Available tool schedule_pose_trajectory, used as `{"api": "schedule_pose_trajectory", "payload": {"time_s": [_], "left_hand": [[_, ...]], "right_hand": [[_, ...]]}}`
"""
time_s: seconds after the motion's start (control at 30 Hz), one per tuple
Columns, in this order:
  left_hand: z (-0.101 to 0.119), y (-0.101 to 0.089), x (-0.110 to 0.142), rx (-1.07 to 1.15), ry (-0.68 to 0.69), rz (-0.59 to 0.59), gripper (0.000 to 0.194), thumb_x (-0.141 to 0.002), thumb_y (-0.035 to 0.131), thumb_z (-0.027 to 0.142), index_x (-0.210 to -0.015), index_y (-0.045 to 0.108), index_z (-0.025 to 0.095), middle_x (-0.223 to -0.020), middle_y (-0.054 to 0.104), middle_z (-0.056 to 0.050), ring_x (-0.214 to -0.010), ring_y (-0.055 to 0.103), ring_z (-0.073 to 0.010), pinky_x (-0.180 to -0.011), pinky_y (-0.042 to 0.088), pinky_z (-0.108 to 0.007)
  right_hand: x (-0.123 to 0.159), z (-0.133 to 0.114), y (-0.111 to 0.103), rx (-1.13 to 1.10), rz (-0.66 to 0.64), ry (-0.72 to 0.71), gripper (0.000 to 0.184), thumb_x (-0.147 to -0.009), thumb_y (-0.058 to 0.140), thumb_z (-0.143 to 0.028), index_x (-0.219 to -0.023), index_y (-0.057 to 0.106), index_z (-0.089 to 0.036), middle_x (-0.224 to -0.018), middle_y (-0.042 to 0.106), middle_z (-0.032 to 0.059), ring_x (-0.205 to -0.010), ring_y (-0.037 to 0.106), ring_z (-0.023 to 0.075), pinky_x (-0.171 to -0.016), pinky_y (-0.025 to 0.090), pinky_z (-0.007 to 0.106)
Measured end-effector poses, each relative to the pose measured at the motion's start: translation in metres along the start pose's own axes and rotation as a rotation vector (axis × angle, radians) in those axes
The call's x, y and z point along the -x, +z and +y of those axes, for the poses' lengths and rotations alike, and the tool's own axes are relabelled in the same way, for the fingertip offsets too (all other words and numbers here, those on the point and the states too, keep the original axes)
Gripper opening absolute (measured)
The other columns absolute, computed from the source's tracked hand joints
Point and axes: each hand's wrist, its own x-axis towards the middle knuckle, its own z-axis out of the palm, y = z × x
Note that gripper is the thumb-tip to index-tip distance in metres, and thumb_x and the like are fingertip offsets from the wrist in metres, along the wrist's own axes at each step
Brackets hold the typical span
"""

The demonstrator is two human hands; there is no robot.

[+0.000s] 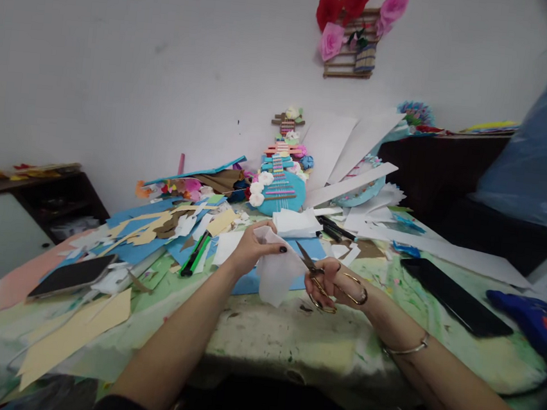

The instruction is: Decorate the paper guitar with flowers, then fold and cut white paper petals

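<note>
Between the thumb and fingers of my left hand (255, 250) hangs a thin white sheet of paper (279, 273), its lower end loose above the table edge. My right hand (331, 280) grips a pair of scissors (316, 271) with gold-coloured handles. Their dark pointed blades aim up and left, close to the right side of the white paper; whether they touch it I cannot tell. Behind both hands lies a small stack of white paper (297, 223), and a blue sheet (246, 284) shows beneath the held paper.
A black phone (455, 297) lies to the right, near a blue tool (528, 316). On the left are another dark phone-like device (73, 275), a green marker (196, 254) and cream paper scraps (77, 334). A blue lute-shaped paper craft (282, 190) leans against the wall.
</note>
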Motion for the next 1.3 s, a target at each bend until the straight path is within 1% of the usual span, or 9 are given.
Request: {"api": "schedule_pose_trajectory", "payload": {"time_s": [0.1,0.33,0.53,0.63,0.77,0.87,1.07,1.17,1.3], "left_hand": [[-0.001,0.001,0.000,-0.029,0.013,0.000,0.042,-0.051,0.082,0.027,-0.067,0.044,0.017,-0.055,0.050,0.006,-0.049,0.046,-0.0078,-0.045,0.032,-0.018],[0.001,0.005,0.002,-0.123,0.039,0.010,0.042,-0.051,0.082,0.029,-0.067,0.046,0.017,-0.055,0.048,0.007,-0.049,0.043,-0.0066,-0.046,0.032,-0.017],[0.000,0.009,0.003,-0.087,0.003,0.020,0.044,-0.049,0.082,0.031,-0.067,0.044,0.017,-0.055,0.048,0.007,-0.049,0.044,-0.0065,-0.046,0.033,-0.017],[-0.002,0.010,0.003,-0.085,-0.016,0.014,0.044,-0.049,0.082,0.030,-0.067,0.044,0.017,-0.055,0.049,0.007,-0.049,0.045,-0.0068,-0.047,0.033,-0.018],[-0.003,0.007,0.002,-0.080,-0.017,-0.002,0.045,-0.049,0.083,0.028,-0.068,0.043,0.017,-0.056,0.050,0.007,-0.051,0.047,-0.0076,-0.049,0.035,-0.018],[-0.003,0.005,0.002,-0.075,-0.015,-0.010,0.046,-0.050,0.083,0.028,-0.068,0.042,0.018,-0.057,0.051,0.007,-0.052,0.048,-0.0078,-0.049,0.035,-0.018],[-0.001,0.004,0.001,-0.095,-0.021,-0.010,0.046,-0.048,0.083,0.029,-0.067,0.043,0.017,-0.056,0.052,0.006,-0.051,0.047,-0.0078,-0.048,0.034,-0.018],[0.000,0.002,0.000,-0.081,-0.014,-0.023,0.044,-0.047,0.083,0.029,-0.067,0.045,0.017,-0.056,0.052,0.006,-0.051,0.047,-0.0079,-0.048,0.034,-0.018],[0.003,-0.002,0.000,-0.028,0.030,-0.043,0.037,-0.051,0.081,0.029,-0.071,0.053,0.015,-0.059,0.052,0.005,-0.051,0.046,-0.0074,-0.047,0.033,-0.018]], "right_hand": [[0.000,0.000,0.001,0.009,0.005,0.016,0.062,-0.071,0.051,-0.070,-0.077,0.058,-0.008,-0.049,0.057,0.0040,-0.033,0.044,0.0093,-0.033,0.034,0.022],[-0.003,0.000,0.005,-0.021,0.049,0.018,0.069,-0.064,0.047,-0.081,-0.094,0.044,-0.018,-0.047,0.058,-0.0014,-0.031,0.043,0.0107,-0.034,0.034,0.022],[-0.004,0.003,0.004,-0.027,0.054,0.013,0.074,-0.064,0.045,-0.082,-0.102,0.041,-0.018,-0.048,0.059,-0.0031,-0.032,0.044,0.0106,-0.036,0.034,0.022],[-0.004,0.002,0.005,-0.025,0.089,0.031,0.077,-0.063,0.046,-0.082,-0.106,0.039,-0.018,-0.046,0.058,-0.0037,-0.031,0.043,0.0107,-0.033,0.032,0.021],[-0.004,0.002,0.006,-0.042,0.144,0.030,0.078,-0.060,0.047,-0.083,-0.104,0.038,-0.020,-0.038,0.049,-0.0078,-0.028,0.036,0.0097,-0.028,0.026,0.018],[-0.004,0.003,0.006,-0.039,0.134,0.029,0.075,-0.058,0.052,-0.082,-0.099,0.038,-0.021,-0.037,0.047,-0.0094,-0.024,0.029,0.0065,-0.026,0.021,0.016],[-0.003,-0.002,0.007,0.013,0.114,0.011,0.071,-0.054,0.058,-0.079,-0.088,0.036,-0.021,-0.035,0.041,-0.0123,-0.023,0.022,0.0037,-0.025,0.020,0.015],[-0.003,-0.003,0.008,0.040,0.122,0.015,0.068,-0.057,0.056,-0.079,-0.086,0.037,-0.021,-0.035,0.041,-0.0114,-0.024,0.022,0.0038,-0.025,0.019,0.016],[-0.003,-0.002,0.007,0.011,0.126,0.011,0.069,-0.060,0.053,-0.079,-0.094,0.040,-0.021,-0.037,0.042,-0.0101,-0.026,0.027,0.0064,-0.026,0.022,0.017]]}}
